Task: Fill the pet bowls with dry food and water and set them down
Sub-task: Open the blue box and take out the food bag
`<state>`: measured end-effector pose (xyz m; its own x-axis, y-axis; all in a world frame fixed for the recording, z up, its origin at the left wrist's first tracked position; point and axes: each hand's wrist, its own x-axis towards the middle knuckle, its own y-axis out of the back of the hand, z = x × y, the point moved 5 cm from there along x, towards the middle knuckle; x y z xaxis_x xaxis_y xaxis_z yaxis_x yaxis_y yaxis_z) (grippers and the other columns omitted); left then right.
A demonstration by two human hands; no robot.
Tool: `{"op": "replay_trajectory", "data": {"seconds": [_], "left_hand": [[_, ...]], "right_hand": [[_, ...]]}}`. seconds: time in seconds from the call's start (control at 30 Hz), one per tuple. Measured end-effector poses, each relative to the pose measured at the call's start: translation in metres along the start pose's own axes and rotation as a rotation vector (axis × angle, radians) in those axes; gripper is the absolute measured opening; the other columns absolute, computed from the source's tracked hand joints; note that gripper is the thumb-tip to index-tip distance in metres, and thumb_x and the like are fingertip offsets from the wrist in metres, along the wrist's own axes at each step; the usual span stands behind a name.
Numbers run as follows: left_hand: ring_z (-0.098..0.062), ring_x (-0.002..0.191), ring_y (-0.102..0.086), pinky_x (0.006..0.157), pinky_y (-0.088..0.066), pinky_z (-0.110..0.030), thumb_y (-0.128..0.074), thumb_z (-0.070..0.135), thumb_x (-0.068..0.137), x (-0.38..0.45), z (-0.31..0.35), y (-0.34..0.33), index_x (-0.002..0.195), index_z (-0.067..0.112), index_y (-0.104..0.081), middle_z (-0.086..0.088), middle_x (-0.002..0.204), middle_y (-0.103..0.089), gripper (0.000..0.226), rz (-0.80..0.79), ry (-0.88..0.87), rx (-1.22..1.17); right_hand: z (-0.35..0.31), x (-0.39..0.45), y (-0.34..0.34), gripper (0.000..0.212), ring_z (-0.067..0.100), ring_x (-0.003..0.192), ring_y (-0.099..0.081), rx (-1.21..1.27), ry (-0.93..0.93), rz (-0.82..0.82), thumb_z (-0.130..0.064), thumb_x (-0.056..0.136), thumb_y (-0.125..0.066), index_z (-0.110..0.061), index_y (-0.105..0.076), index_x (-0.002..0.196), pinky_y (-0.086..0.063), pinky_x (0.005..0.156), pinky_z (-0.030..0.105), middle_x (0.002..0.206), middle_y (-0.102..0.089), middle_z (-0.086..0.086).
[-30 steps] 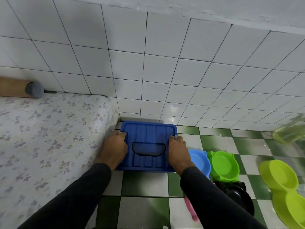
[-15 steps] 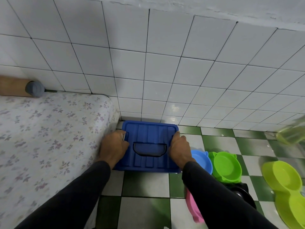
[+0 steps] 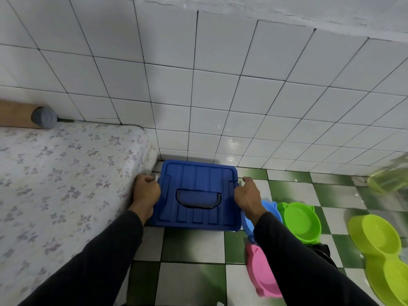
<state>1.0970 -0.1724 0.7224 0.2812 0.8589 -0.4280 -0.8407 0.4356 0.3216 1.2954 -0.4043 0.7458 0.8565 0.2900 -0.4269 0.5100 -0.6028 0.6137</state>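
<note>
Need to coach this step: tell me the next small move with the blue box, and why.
Probably lift the blue lid straight up off the box. The left hand and the right hand each grip a side edge at the white latches, which look flipped out, and the bowls, such as the green bowl, wait empty on the floor. Whether both latches are fully released I cannot tell.

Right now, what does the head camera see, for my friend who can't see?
Two hands, left hand and right hand, grip the side latches of a blue box lid on the tiled floor. Empty pet bowls lie to its right.

Black bowl behind right sleeve
</note>
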Motion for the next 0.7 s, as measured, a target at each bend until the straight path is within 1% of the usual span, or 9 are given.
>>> {"op": "replay_trajectory", "data": {"seconds": [0.07, 0.13, 0.2, 0.3, 0.37, 0.43, 0.5, 0.6, 0.7], "left_hand": [[-0.015, 0.076, -0.05, 0.061, -0.043, -0.027, -0.043, -0.008, 0.095, 0.0, -0.002, 0.001, 0.126, 0.012, -0.051, -0.004, 0.097, -0.053, 0.037, 0.006, -0.006, 0.025], [-0.015, 0.076, -0.05, 0.06, -0.043, -0.027, -0.045, -0.008, 0.094, -0.003, -0.002, 0.001, 0.126, 0.01, -0.05, -0.008, 0.1, -0.054, 0.037, 0.008, -0.025, 0.06], [-0.017, 0.08, -0.053, 0.065, -0.047, -0.029, -0.048, -0.007, 0.094, -0.005, 0.002, 0.003, 0.122, 0.008, -0.05, -0.014, 0.108, -0.057, 0.032, 0.007, -0.101, 0.134], [-0.029, 0.102, -0.057, 0.087, -0.053, -0.041, -0.058, 0.003, 0.095, -0.008, 0.012, 0.005, 0.123, 0.003, -0.056, -0.019, 0.118, -0.058, 0.028, 0.04, -0.396, 0.365], [-0.035, 0.106, -0.055, 0.092, -0.051, -0.047, -0.063, 0.006, 0.093, -0.015, 0.017, 0.003, 0.126, 0.002, -0.061, -0.019, 0.115, -0.057, 0.034, 0.081, -0.598, 0.539], [-0.035, 0.109, -0.052, 0.094, -0.05, -0.048, -0.065, 0.007, 0.092, -0.024, 0.021, 0.001, 0.131, 0.003, -0.063, -0.018, 0.116, -0.058, 0.039, 0.094, -0.701, 0.642], [-0.033, 0.11, -0.054, 0.096, -0.05, -0.045, -0.066, 0.008, 0.093, -0.029, 0.021, -0.001, 0.132, 0.003, -0.064, -0.016, 0.12, -0.058, 0.039, 0.072, -0.725, 0.69], [-0.031, 0.111, -0.057, 0.097, -0.05, -0.039, -0.064, 0.01, 0.097, -0.029, 0.017, -0.002, 0.139, 0.004, -0.06, -0.016, 0.127, -0.057, 0.043, 0.026, -0.683, 0.713], [-0.027, 0.102, -0.057, 0.086, -0.045, -0.029, -0.059, 0.007, 0.099, -0.028, 0.012, 0.0, 0.145, 0.005, -0.054, -0.016, 0.125, -0.056, 0.046, 0.009, -0.651, 0.713]], "right_hand": [[0.001, 0.0, 0.001, 0.051, 0.029, 0.103, -0.054, -0.02, 0.014, 0.013, -0.004, 0.1, -0.043, -0.006, -0.035, 0.151, -0.054, 0.094, 0.045, 0.135, -0.055, 0.021], [-0.001, -0.001, 0.002, 0.051, 0.03, 0.103, -0.055, -0.107, 0.053, 0.026, 0.001, 0.098, -0.048, -0.003, -0.037, 0.148, -0.049, 0.088, 0.035, 0.131, -0.057, 0.022], [-0.004, -0.003, 0.003, 0.05, 0.036, 0.112, -0.056, -0.208, 0.116, 0.061, 0.002, 0.094, -0.052, -0.002, -0.041, 0.143, -0.043, 0.086, 0.032, 0.129, -0.056, 0.023], [-0.008, -0.007, 0.0, 0.043, 0.037, 0.116, -0.05, -0.392, 0.249, 0.134, -0.001, 0.091, -0.051, -0.003, -0.05, 0.134, -0.046, 0.093, 0.039, 0.126, -0.049, 0.02], [-0.011, -0.012, -0.002, 0.038, 0.035, 0.112, -0.048, -0.509, 0.349, 0.19, -0.006, 0.092, -0.052, -0.003, -0.054, 0.13, -0.05, 0.092, 0.044, 0.123, -0.048, 0.019], [-0.012, -0.016, -0.007, 0.038, 0.034, 0.111, -0.047, -0.581, 0.398, 0.186, -0.012, 0.094, -0.052, -0.005, -0.053, 0.132, -0.05, 0.092, 0.044, 0.123, -0.047, 0.018], [-0.009, -0.017, -0.013, 0.044, 0.033, 0.115, -0.047, -0.618, 0.399, 0.136, -0.017, 0.097, -0.051, -0.008, -0.046, 0.141, -0.049, 0.095, 0.041, 0.129, -0.045, 0.017], [-0.004, -0.019, -0.018, 0.057, 0.032, 0.119, -0.048, -0.617, 0.343, 0.061, -0.02, 0.1, -0.05, -0.013, -0.031, 0.153, -0.047, 0.098, 0.039, 0.135, -0.041, 0.017], [-0.002, -0.02, -0.018, 0.066, 0.033, 0.119, -0.05, -0.613, 0.312, 0.034, -0.016, 0.098, -0.053, -0.016, -0.024, 0.157, -0.048, 0.098, 0.04, 0.136, -0.04, 0.016]]}}
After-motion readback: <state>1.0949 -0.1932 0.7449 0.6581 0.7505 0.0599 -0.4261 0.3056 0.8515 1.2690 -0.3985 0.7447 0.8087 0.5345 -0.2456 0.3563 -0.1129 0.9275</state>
